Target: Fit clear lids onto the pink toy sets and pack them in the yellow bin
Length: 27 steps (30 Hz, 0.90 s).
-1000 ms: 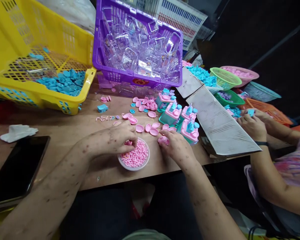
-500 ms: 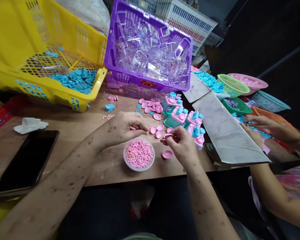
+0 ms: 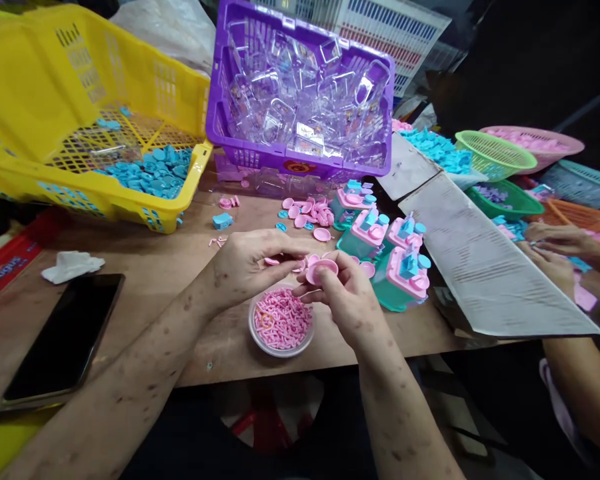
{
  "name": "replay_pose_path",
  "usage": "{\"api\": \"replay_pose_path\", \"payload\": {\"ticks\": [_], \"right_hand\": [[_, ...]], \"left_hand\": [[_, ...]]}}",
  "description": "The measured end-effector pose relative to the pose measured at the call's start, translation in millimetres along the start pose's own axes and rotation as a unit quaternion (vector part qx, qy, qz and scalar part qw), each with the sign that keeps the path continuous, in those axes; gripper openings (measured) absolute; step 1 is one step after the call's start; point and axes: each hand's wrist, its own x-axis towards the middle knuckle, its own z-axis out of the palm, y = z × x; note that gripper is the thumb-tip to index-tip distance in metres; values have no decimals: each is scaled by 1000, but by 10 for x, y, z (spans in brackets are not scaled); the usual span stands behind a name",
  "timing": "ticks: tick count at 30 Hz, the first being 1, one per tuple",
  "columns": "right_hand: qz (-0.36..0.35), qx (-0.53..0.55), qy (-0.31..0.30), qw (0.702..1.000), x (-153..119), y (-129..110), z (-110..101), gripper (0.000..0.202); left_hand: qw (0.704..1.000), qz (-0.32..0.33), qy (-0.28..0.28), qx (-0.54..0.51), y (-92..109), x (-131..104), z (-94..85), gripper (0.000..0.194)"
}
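My right hand (image 3: 347, 290) pinches a small pink oval dish (image 3: 322, 272) between thumb and fingers, above the table. Close beside it, my left hand (image 3: 255, 263) has its thumb and fingertips closed on a small pink piece (image 3: 299, 267), held at the dish's edge. A bit of pink plastic (image 3: 271, 261) also shows between the left thumb and fingers; whether it is held I cannot tell. Just below both hands sits a round clear tub (image 3: 253, 327) full of small pink plastic pieces (image 3: 283, 320). Behind them lies a pile of pink oval dishes (image 3: 320, 212).
Several teal-and-pink toy units (image 3: 403, 277) stand to the right, by a white board (image 3: 500, 260). A purple crate (image 3: 300, 160) of clear cases and a yellow basket (image 3: 170, 207) are behind. A phone (image 3: 65, 340) lies left. At right, another person's hands (image 3: 555, 257) handle parts.
My right hand has moved left with the pink dish, meeting my left hand above the tub. The view has shifted slightly.
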Motion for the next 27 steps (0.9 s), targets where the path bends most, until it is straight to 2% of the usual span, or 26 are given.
{"api": "replay_pose_path", "payload": {"ticks": [3, 8, 12, 16, 19, 27], "right_hand": [[5, 22, 1, 1000, -10, 34, 18, 29], [-2, 59, 21, 998, -3, 97, 25, 30], [-5, 63, 33, 997, -10, 131, 44, 32], [-5, 64, 36, 997, -51, 131, 44, 33], [4, 69, 37, 997, -97, 103, 50, 31], [14, 79, 36, 996, -161, 52, 110, 24]], "left_hand": [[1000, -17, -2, 5, -12, -8, 11, 13], [997, -69, 36, -1, 23, -36, 27, 11], [998, -27, 35, 34, 38, -18, 16, 15], [999, 16, -5, 30, 38, 7, 38, 19], [999, 9, -31, 30, 49, 7, 76, 19], [999, 10, -34, 29, 77, -22, 127, 13]]}}
